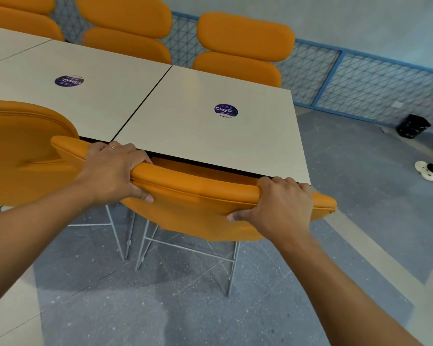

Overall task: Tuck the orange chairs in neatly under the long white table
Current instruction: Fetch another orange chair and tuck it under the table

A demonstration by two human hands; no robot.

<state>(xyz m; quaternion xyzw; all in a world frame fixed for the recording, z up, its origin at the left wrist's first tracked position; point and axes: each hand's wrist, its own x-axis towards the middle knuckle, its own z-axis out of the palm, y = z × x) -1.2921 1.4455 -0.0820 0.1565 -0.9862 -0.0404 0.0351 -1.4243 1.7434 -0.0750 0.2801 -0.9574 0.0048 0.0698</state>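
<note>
While left hand and right hand grip 1 chair, a neighbour (left) overlaps.

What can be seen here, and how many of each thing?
near chair: one, orange, at the table's near edge
next chair: one, orange, left of it
far chairs: three, orange, across the table
table: one, white, long
stickers: two, purple, on the tabletop
mesh: blue, along the wall
crate: one, black, on the floor by the mesh
shoe: one, white, right edge
floor: grey-blue, speckled
left grip: holds the near chair's back
right grip: holds the same back
</note>
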